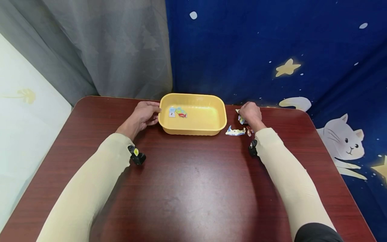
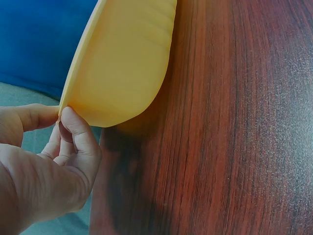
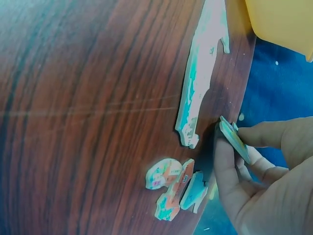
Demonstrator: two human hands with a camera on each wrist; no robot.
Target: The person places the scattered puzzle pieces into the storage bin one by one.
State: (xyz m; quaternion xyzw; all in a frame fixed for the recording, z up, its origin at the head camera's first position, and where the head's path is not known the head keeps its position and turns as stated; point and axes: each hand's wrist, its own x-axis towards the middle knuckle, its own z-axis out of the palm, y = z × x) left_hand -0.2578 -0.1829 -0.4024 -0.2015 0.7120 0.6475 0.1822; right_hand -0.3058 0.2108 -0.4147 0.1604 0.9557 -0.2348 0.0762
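A yellow plastic basin point(image 1: 193, 129) stands near the far edge of the table. My left hand point(image 1: 145, 115) pinches its left rim between thumb and finger, plainest in the left wrist view, where the basin wall point(image 2: 122, 58) rises beside the fingers. Inside lie a pale blue-and-white flat piece point(image 1: 172, 112) and a green-and-red one point(image 1: 181, 113). To the right of the basin, my right hand point(image 1: 251, 112) pinches a small flat cut-out piece point(image 3: 235, 139) by its edges, tilted up from the table. Near it lie a long white-and-blue cut-out point(image 3: 200, 78) and several small reddish and bluish cut-outs point(image 3: 176, 186).
The dark red wooden table point(image 1: 193, 188) reaches back to a grey curtain point(image 1: 130, 50) and a blue curtain point(image 1: 235, 50) with stars and a cat. A white wall point(image 1: 27, 127) stands on the left. Small black cameras point(image 1: 137, 156) sit at both wrists.
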